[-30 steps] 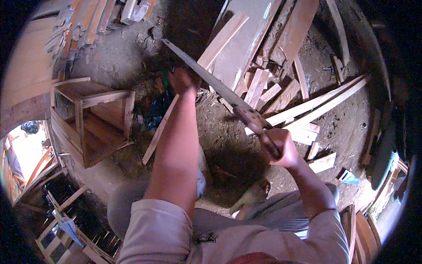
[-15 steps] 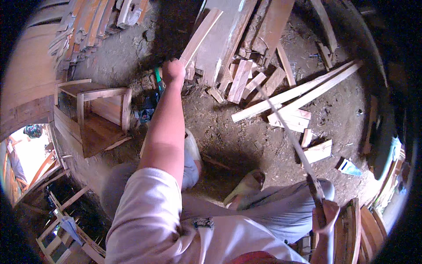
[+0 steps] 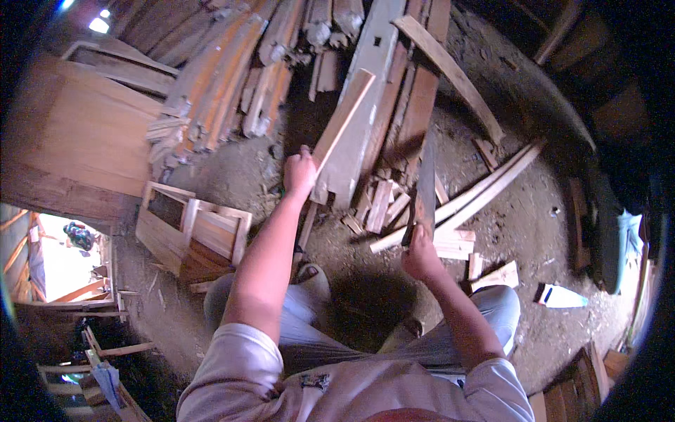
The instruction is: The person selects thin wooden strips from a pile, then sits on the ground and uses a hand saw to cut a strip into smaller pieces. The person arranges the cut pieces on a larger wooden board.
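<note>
Left hand (image 3: 301, 173) closed on the near end of a wooden strip (image 3: 346, 118), which runs up and away from my grip, over the edge of a long grey plank (image 3: 356, 146). Right hand (image 3: 422, 257) wrapped round the handle of a handsaw (image 3: 427, 180), blade pointing away from me, right of the strip and well apart from it. Short offcuts (image 3: 380, 205) on the dirt floor between my hands. Two long pale battens (image 3: 485, 186) run up-right just beside my right hand; wooden box frame (image 3: 165, 232) left of my left forearm.
</note>
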`<state>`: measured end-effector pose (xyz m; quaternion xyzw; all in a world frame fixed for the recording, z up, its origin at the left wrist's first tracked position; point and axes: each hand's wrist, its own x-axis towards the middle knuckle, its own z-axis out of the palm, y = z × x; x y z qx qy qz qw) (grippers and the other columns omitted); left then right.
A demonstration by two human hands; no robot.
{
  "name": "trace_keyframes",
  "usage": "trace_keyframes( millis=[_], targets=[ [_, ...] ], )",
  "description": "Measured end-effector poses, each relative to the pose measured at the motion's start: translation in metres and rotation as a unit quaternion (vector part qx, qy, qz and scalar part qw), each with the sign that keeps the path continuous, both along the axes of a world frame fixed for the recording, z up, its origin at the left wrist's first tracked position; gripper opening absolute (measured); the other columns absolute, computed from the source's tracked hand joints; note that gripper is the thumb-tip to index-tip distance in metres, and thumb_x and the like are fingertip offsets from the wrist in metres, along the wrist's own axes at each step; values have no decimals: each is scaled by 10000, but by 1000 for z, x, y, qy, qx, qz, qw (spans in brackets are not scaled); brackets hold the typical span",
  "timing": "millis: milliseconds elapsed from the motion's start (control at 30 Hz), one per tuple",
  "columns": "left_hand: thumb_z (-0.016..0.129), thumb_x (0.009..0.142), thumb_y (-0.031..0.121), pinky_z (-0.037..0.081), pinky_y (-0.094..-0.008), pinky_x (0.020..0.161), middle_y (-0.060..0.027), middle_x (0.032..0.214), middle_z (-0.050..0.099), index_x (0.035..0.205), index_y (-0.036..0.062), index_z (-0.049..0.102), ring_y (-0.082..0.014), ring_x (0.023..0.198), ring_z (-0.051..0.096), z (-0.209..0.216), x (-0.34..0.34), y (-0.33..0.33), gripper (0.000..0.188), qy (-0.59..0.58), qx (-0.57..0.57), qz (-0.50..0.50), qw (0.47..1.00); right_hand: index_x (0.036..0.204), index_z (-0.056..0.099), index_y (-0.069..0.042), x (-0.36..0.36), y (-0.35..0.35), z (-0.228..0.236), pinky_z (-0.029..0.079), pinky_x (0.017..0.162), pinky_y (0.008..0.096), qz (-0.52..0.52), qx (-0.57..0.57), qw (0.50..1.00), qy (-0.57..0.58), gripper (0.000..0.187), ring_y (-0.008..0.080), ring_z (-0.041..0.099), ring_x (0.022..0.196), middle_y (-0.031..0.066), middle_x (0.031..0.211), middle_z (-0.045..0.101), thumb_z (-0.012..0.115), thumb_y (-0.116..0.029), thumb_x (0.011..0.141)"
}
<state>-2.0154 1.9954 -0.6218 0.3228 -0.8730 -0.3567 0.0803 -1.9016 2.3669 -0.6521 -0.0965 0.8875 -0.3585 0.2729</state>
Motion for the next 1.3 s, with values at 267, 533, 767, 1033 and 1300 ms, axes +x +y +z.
trace_keyframes(
  millis=[267, 533, 767, 1033, 1300],
  targets=[
    [325, 1063, 481, 244, -252, 369, 45, 519, 363, 661, 166, 419, -84, 392, 299, 168, 39, 75, 519, -50, 401, -153, 902, 1251, 499, 130, 16, -39, -73, 474, 1001, 553, 233, 63, 965, 99, 506, 487, 622, 1101, 335, 1164, 606, 570, -77, 795],
    [411, 1001, 301, 247, -276, 371, 36, 516, 350, 772, 124, 472, -101, 375, 261, 152, -5, 110, 296, -230, 531, -202, 790, 1033, 635, -35, -34, -38, 40, 560, 694, 548, 185, 50, 962, 193, 249, 396, 689, 803, 194, 865, 681, 646, -210, 857],
    [338, 996, 715, 256, -279, 357, 14, 530, 404, 845, 90, 534, -107, 374, 320, 112, 3, 164, 672, -268, 470, -189, 819, 1257, 647, -171, -62, 5, 199, 415, 1058, 483, -34, -18, 793, 608, 510, 315, 512, 1262, 99, 1232, 609, 791, -268, 777],
    [376, 1011, 670, 435, -348, 536, -62, 669, 567, 901, 35, 598, -195, 582, 537, 94, 26, 163, 681, -223, 323, -296, 871, 1045, 710, -157, -85, 16, 175, 360, 1129, 492, 76, 24, 820, 567, 375, 261, 524, 1292, 18, 1159, 671, 793, -327, 722],
    [581, 1025, 360, 498, -424, 728, -182, 807, 647, 1020, -32, 578, -296, 769, 633, 128, 60, 167, 392, -22, 99, -512, 853, 1020, 685, -134, -94, 16, 171, 416, 1064, 475, 69, 25, 808, 585, 409, 261, 572, 1212, 29, 1135, 671, 820, -282, 664]
  ],
)
